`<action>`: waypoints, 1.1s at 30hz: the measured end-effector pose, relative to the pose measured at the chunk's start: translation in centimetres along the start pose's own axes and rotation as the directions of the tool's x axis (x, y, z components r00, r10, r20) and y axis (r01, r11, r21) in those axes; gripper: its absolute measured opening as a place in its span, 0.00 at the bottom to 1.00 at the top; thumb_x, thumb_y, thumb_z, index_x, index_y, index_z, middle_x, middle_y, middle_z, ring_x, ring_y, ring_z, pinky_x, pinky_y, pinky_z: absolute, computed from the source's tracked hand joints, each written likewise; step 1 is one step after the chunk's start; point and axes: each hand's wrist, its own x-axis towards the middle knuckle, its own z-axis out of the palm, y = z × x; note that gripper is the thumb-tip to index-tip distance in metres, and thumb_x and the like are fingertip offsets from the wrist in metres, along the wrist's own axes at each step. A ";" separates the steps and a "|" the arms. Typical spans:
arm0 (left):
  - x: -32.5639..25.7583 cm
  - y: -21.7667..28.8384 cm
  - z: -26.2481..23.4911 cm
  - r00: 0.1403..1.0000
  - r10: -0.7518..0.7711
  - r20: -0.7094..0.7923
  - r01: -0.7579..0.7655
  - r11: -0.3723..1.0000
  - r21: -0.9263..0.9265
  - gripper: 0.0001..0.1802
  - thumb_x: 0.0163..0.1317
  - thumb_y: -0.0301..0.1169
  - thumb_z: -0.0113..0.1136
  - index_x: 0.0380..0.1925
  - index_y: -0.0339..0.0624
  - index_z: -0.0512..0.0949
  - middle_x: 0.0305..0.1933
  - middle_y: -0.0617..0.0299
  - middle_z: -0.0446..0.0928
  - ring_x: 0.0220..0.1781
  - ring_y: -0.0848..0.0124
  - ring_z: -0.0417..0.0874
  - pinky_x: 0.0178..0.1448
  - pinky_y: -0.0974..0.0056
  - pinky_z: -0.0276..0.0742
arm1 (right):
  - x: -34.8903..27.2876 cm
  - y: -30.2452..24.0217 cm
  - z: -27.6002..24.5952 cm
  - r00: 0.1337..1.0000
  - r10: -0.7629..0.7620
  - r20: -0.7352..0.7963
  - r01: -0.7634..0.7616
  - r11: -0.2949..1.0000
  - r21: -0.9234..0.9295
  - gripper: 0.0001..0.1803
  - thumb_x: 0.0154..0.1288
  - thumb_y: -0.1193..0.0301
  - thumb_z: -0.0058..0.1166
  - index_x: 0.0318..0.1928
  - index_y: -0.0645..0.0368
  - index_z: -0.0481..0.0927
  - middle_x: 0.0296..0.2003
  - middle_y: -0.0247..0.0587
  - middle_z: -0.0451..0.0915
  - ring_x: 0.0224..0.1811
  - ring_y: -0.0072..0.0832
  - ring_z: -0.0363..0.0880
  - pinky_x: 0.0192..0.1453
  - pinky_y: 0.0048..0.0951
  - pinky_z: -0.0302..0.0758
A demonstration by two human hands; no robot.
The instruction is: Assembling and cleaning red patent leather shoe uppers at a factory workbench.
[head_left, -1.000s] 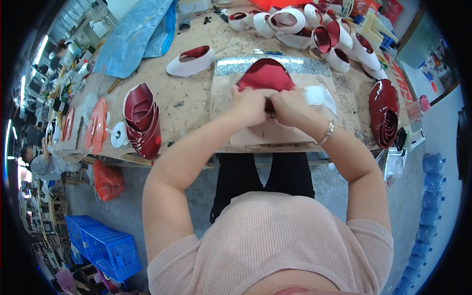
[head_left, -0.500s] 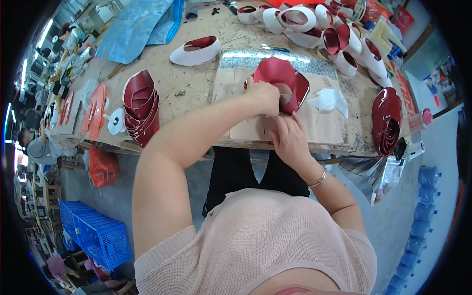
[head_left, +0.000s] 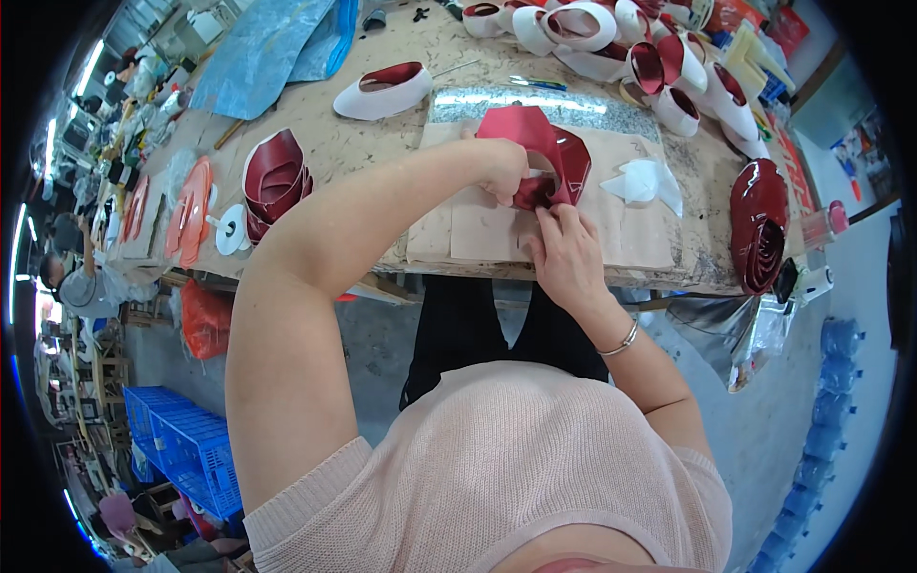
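Note:
A dark red leather shoe upper (head_left: 535,143) lies on brown paper sheets (head_left: 478,229) at the front of the workbench (head_left: 363,143). My left hand (head_left: 503,169) pinches its near edge from the left. My right hand (head_left: 564,250) grips the same edge from below, fingers closed on the leather. A silver bracelet circles my right wrist. Crumpled white paper (head_left: 650,181) lies just right of the upper.
A stack of red uppers (head_left: 272,181) sits at the left and another stack (head_left: 759,224) at the right edge. White-and-red uppers (head_left: 630,48) crowd the back, one white upper (head_left: 387,91) nearer. Blue plastic sheet (head_left: 267,57) back left. Blue crates (head_left: 177,439) on the floor.
The red upper has shifted right and been turned on the paper. My right hand dropped below it toward the bench edge, while my left arm stretched further across.

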 end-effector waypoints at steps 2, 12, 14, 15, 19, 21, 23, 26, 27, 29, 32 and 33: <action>0.1 0.1 0.4 1.000 -0.014 0.011 0.014 1.000 -0.002 0.13 0.44 0.37 0.70 0.32 0.51 0.83 0.24 0.67 0.79 0.39 0.67 0.81 0.48 0.47 0.58 | 0.1 0.0 -0.1 1.000 -0.004 0.027 0.004 1.000 -0.004 0.20 0.59 0.68 0.57 0.50 0.65 0.75 0.43 0.43 0.71 0.48 0.36 0.72 0.56 0.37 0.66; -1.6 -0.5 2.6 0.768 0.526 -0.366 -0.353 0.824 0.444 0.04 0.46 0.29 0.64 0.25 0.52 0.84 0.33 0.69 0.80 0.48 0.67 0.80 0.64 0.42 0.55 | 0.6 -1.0 0.8 0.991 0.059 0.116 -0.050 0.996 -0.076 0.19 0.60 0.67 0.56 0.50 0.62 0.77 0.42 0.42 0.71 0.47 0.37 0.71 0.52 0.39 0.66; -2.1 -0.6 2.8 0.557 0.751 -0.355 -0.371 0.607 0.702 0.04 0.48 0.29 0.60 0.21 0.52 0.84 0.35 0.71 0.79 0.52 0.71 0.78 0.67 0.45 0.52 | 0.3 -0.9 1.0 0.994 0.040 0.105 -0.033 0.997 -0.067 0.19 0.60 0.68 0.56 0.51 0.63 0.76 0.42 0.42 0.71 0.47 0.38 0.70 0.52 0.39 0.66; -2.3 -0.5 2.8 0.569 0.762 -0.310 -0.336 0.560 0.757 0.08 0.51 0.29 0.56 0.21 0.54 0.84 0.38 0.73 0.79 0.56 0.75 0.74 0.70 0.49 0.48 | 0.2 -0.9 1.1 0.995 0.032 0.100 -0.026 0.998 -0.064 0.19 0.60 0.68 0.56 0.51 0.63 0.76 0.42 0.42 0.71 0.47 0.38 0.70 0.52 0.40 0.66; -2.4 -1.2 1.6 0.406 0.873 -0.271 -0.323 0.414 0.851 0.04 0.47 0.31 0.61 0.21 0.54 0.84 0.32 0.73 0.80 0.55 0.70 0.75 0.66 0.49 0.52 | 0.6 -1.0 0.9 0.990 0.033 0.136 -0.023 0.997 -0.078 0.20 0.61 0.67 0.55 0.51 0.64 0.76 0.42 0.43 0.72 0.47 0.39 0.71 0.52 0.39 0.67; -2.7 -1.7 1.4 0.641 0.712 -0.288 -0.386 0.623 0.681 0.05 0.49 0.34 0.62 0.25 0.51 0.85 0.33 0.69 0.80 0.57 0.70 0.73 0.67 0.48 0.50 | 0.7 -0.9 0.8 0.991 0.029 0.134 -0.021 0.998 -0.061 0.20 0.61 0.67 0.55 0.51 0.65 0.76 0.42 0.43 0.72 0.47 0.39 0.71 0.52 0.39 0.68; -2.8 -1.9 1.3 0.861 0.439 -0.258 -0.300 0.846 0.440 0.12 0.50 0.41 0.65 0.31 0.48 0.85 0.35 0.62 0.81 0.54 0.66 0.75 0.64 0.48 0.51 | 0.8 -0.9 0.7 0.993 0.013 0.114 -0.006 0.998 -0.062 0.20 0.61 0.66 0.54 0.50 0.67 0.75 0.40 0.42 0.72 0.45 0.37 0.71 0.51 0.38 0.67; -1.8 -2.7 1.7 0.983 0.135 -0.124 -0.123 0.987 0.102 0.16 0.51 0.44 0.65 0.35 0.47 0.84 0.37 0.57 0.82 0.50 0.64 0.78 0.59 0.51 0.54 | 0.9 -0.7 0.6 0.995 -0.027 0.095 0.033 0.998 -0.058 0.20 0.62 0.65 0.54 0.50 0.66 0.76 0.39 0.41 0.71 0.44 0.36 0.71 0.51 0.38 0.67; -1.5 -2.8 2.0 0.986 0.117 -0.121 -0.108 0.991 0.083 0.18 0.51 0.45 0.64 0.36 0.45 0.84 0.38 0.55 0.82 0.48 0.63 0.79 0.56 0.53 0.54 | 0.9 -0.6 0.6 0.995 -0.043 0.090 0.048 0.997 -0.055 0.20 0.62 0.65 0.54 0.50 0.65 0.76 0.39 0.41 0.71 0.44 0.36 0.71 0.51 0.38 0.67; -1.4 -2.7 2.2 0.986 0.106 -0.130 -0.098 0.993 0.067 0.19 0.52 0.45 0.64 0.39 0.46 0.83 0.38 0.56 0.82 0.49 0.63 0.79 0.55 0.53 0.54 | 0.9 -0.4 0.3 0.994 -0.054 0.100 0.057 0.998 -0.030 0.20 0.62 0.65 0.54 0.51 0.63 0.76 0.40 0.40 0.71 0.45 0.36 0.71 0.51 0.38 0.67; -2.0 -1.9 2.0 0.990 0.086 -0.112 -0.078 0.994 0.076 0.21 0.52 0.44 0.63 0.45 0.48 0.82 0.39 0.56 0.82 0.50 0.64 0.79 0.55 0.53 0.54 | 1.2 -0.6 -0.1 0.990 -0.029 0.139 0.034 0.999 -0.035 0.20 0.62 0.64 0.54 0.52 0.61 0.76 0.41 0.40 0.72 0.46 0.36 0.71 0.52 0.38 0.67; -2.2 -1.7 1.9 0.992 0.079 -0.101 -0.071 0.994 0.085 0.22 0.53 0.44 0.63 0.47 0.50 0.82 0.40 0.56 0.82 0.50 0.64 0.79 0.56 0.52 0.54 | 1.3 -0.7 -0.1 0.988 -0.013 0.156 0.021 0.999 -0.044 0.20 0.62 0.64 0.54 0.52 0.60 0.76 0.42 0.39 0.72 0.47 0.36 0.71 0.52 0.38 0.67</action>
